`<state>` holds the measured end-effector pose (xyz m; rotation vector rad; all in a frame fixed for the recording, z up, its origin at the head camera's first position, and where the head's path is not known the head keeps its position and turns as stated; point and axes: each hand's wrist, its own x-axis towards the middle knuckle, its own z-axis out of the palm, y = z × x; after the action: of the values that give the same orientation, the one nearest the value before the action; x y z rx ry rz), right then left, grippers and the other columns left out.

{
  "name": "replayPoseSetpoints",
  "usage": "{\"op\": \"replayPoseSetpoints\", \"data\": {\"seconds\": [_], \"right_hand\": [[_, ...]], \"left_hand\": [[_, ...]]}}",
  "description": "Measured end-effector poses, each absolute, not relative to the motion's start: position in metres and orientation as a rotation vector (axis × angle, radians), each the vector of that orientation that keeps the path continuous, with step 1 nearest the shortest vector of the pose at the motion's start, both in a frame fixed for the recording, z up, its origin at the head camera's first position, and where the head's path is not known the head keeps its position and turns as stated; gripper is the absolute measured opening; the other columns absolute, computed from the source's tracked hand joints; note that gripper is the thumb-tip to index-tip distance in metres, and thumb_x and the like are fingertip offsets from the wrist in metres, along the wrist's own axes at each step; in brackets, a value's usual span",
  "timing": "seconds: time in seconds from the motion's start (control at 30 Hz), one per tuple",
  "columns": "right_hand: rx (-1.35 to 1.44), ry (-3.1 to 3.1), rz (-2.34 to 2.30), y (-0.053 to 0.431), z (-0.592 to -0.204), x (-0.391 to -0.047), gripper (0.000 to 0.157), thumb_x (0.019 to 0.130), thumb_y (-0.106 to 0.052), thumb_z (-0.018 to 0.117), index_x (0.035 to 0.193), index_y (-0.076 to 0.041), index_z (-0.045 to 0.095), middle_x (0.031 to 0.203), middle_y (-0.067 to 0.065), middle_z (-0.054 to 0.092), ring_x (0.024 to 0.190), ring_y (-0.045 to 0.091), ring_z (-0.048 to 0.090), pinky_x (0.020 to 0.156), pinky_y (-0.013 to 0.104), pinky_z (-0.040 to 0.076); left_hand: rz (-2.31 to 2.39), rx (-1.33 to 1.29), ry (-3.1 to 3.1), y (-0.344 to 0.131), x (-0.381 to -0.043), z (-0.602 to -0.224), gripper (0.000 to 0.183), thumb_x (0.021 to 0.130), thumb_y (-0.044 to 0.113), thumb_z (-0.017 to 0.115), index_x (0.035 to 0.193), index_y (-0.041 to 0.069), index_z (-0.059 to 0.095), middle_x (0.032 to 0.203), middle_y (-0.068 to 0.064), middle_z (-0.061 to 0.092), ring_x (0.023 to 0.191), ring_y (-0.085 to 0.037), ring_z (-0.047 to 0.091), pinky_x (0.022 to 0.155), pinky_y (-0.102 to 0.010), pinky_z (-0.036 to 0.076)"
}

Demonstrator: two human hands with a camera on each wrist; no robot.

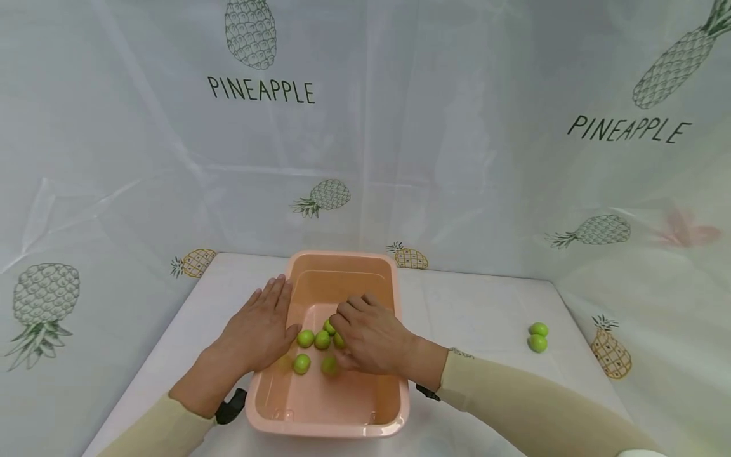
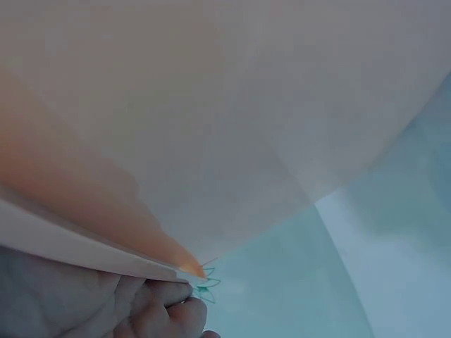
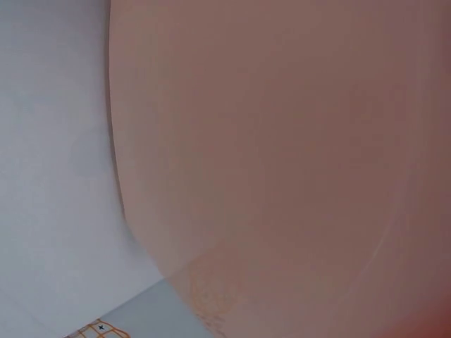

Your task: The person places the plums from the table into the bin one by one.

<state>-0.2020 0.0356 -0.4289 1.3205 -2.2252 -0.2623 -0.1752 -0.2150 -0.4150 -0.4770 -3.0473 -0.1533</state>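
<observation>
A pink plastic basin (image 1: 328, 428) holds several small round green limes (image 1: 301, 364), gathered around its middle. My left hand (image 1: 257, 327) lies along the basin's left rim, fingers straight and thumb over the inside. In the left wrist view, part of that hand (image 2: 151, 310) shows below the pale rim (image 2: 84, 246). Inside the basin, my right hand (image 1: 374, 336) reaches in over the right rim with bent fingers. Between its index finger and thumb sits a lime (image 1: 339, 340), partly covered by the hand. Just below it, another lime (image 1: 329, 365) looks blurred. The right hand's palm is hidden.
Two more limes (image 1: 538, 343) sit together on the white tabletop (image 1: 474, 330), at the right. A pineapple-printed plastic sheet (image 1: 457, 158) hangs behind and along both sides of the table. In the right wrist view, the pink basin wall (image 3: 268, 141) fills most of the frame.
</observation>
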Motion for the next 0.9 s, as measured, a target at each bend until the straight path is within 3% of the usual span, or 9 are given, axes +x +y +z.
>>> {"op": "replayPoseSetpoints", "data": {"seconds": [0.3,0.53,0.73,0.9], "right_hand": [[1.28,-2.222,-0.231,0.038,-0.426,-0.201,0.034,0.099,-0.053,0.056,0.098,-0.02,0.063,0.092,-0.004,0.059,0.087,0.017,0.051,0.078,0.033,0.043],[1.171,-2.155,-0.144,0.05,-0.419,-0.201,0.028,0.097,-0.043,0.059,0.098,-0.015,0.062,0.094,-0.001,0.059,0.09,0.02,0.052,0.082,0.036,0.042],[1.04,-2.05,-0.157,0.084,-0.407,-0.218,0.03,0.089,-0.039,0.066,0.097,-0.01,0.061,0.092,0.003,0.06,0.086,0.024,0.053,0.081,0.04,0.046],[0.941,-2.037,-0.169,0.125,-0.399,-0.233,0.03,0.089,-0.035,0.066,0.096,-0.006,0.061,0.092,0.008,0.061,0.086,0.03,0.057,0.08,0.045,0.049]], "left_hand": [[-0.149,-0.482,-3.044,-0.214,-0.176,-0.415,0.083,0.104,0.038,0.06,0.16,-0.013,0.028,0.168,-0.033,0.026,0.157,-0.049,0.027,0.126,-0.063,0.028],[-0.172,-0.473,-3.044,-0.216,-0.172,-0.413,0.082,0.103,0.035,0.061,0.159,-0.015,0.029,0.167,-0.034,0.028,0.156,-0.051,0.028,0.125,-0.064,0.029],[-0.173,-0.474,-3.037,-0.216,-0.172,-0.412,0.083,0.102,0.036,0.062,0.159,-0.015,0.029,0.167,-0.035,0.028,0.156,-0.052,0.028,0.125,-0.064,0.029],[-0.166,-0.484,-3.031,-0.215,-0.172,-0.412,0.083,0.102,0.036,0.063,0.159,-0.015,0.029,0.166,-0.035,0.028,0.156,-0.052,0.028,0.125,-0.065,0.03]]}}
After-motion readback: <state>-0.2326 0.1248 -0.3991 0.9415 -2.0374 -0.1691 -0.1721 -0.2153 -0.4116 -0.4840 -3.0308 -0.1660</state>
